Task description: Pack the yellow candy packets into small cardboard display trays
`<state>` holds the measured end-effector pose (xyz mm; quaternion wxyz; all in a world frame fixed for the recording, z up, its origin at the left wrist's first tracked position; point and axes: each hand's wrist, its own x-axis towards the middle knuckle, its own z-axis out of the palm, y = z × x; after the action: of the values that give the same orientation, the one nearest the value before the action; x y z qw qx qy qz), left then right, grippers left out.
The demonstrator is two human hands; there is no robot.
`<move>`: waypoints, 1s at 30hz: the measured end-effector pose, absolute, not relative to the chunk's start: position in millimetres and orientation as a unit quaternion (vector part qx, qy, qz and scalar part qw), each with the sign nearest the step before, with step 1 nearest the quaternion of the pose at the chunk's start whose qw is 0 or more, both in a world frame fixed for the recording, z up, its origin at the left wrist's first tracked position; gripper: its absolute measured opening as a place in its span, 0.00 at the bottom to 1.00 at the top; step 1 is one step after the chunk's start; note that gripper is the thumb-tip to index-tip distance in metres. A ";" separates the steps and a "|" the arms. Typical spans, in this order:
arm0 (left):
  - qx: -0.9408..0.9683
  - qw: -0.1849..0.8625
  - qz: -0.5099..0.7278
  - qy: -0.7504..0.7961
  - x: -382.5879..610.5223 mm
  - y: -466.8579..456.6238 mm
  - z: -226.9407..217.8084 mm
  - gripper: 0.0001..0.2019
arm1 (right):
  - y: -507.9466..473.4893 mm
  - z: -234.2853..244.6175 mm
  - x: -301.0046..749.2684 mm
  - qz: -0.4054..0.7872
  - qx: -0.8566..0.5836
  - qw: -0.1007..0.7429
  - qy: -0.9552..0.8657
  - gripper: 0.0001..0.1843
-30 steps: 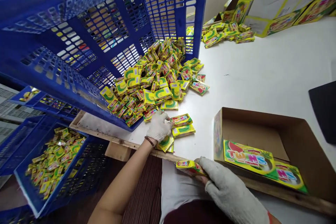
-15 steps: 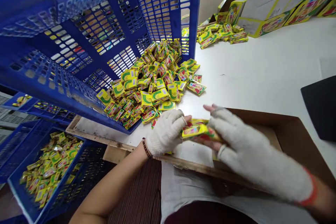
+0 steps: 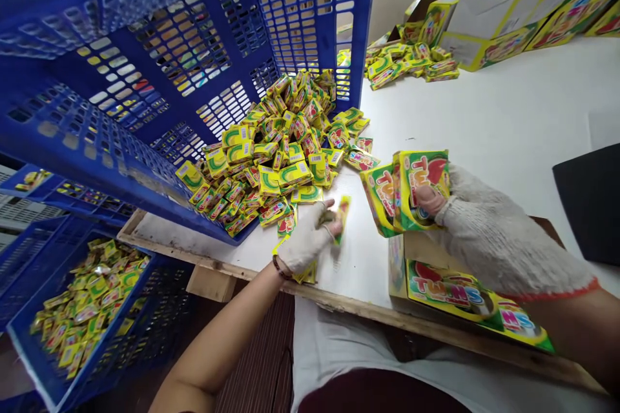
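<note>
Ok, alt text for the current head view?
A gloved right hand holds up at least two yellow-and-green packs near an open box, while the gloved left hand grips a motion-blurred pack over a white table. More packs spill from a large blue crate at picture left.

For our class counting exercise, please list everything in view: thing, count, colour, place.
Large crate: one, blue, upper left
Piled packets: too many to count, yellow-green, in and before it
Lower crate: one, blue, lower left, holding packets
Other crates: several, blue and white, left background
Table: one, white, wood-edged, centre to right
Open carton: one, brown inside, near edge
Printed cartons: several, yellow-green, upper right
Loose packets: many, yellow-green, beside those cartons
Black object: one, right, unidentified
Bracelet: one, brown, left wrist
Left hand: one, white-gloved, centre, holding blurred packet
Right hand: one, grey-white glove, above carton, holding Twins packs
</note>
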<state>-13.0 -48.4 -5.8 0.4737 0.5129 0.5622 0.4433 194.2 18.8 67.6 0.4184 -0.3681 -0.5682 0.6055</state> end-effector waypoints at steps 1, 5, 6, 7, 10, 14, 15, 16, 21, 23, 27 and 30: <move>0.461 0.517 0.515 0.506 -8.7 -47.3 3.7 0.32 | 17.3 70.2 187.4 0.656 -0.351 0.414 -0.524 0.22; 0.431 0.539 0.595 0.412 -4.2 -43.6 40.1 0.26 | 15.4 75.7 156.6 0.801 -0.286 0.341 -0.400 0.30; 0.467 0.500 0.581 0.441 -9.8 -44.1 45.4 0.23 | 15.9 75.2 151.6 0.819 -0.283 0.316 -0.386 0.32; 0.511 0.440 0.559 0.482 -18.6 -45.8 48.8 0.20 | 16.7 74.2 148.6 0.830 -0.287 0.296 -0.375 0.33; 0.645 0.265 0.414 0.585 -56.5 -59.4 48.5 0.14 | 20.6 69.4 150.9 0.818 -0.328 0.277 -0.382 0.35; 0.793 0.213 0.082 0.566 -95.1 -89.9 32.5 0.24 | 24.6 65.8 164.3 0.793 -0.356 0.287 -0.402 0.33; 0.801 0.197 0.019 0.564 -98.8 -96.1 27.4 0.26 | 24.9 65.9 166.8 0.791 -0.356 0.292 -0.403 0.32; 0.798 0.186 -0.019 0.573 -100.4 -100.7 22.4 0.27 | 24.9 66.4 168.7 0.789 -0.354 0.296 -0.405 0.32; 0.645 0.327 0.250 0.643 -86.2 -92.8 8.6 0.24 | 20.4 69.1 167.5 0.783 -0.339 0.296 -0.429 0.33; 0.513 0.430 0.447 0.594 -70.5 -81.1 11.3 0.26 | 17.5 68.0 161.9 0.783 -0.334 0.294 -0.434 0.32; 0.369 0.567 0.572 0.464 -36.1 -63.5 25.9 0.30 | 14.2 64.4 145.5 0.786 -0.279 0.282 -0.475 0.32; 0.452 0.523 0.491 0.529 -32.3 -63.3 33.5 0.22 | 16.3 65.9 140.2 0.798 -0.246 0.229 -0.501 0.28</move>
<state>-32.3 -63.3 33.5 0.5233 0.4523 0.5294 0.4912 140.2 16.3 65.9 0.2288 -0.2456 -0.5005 0.7980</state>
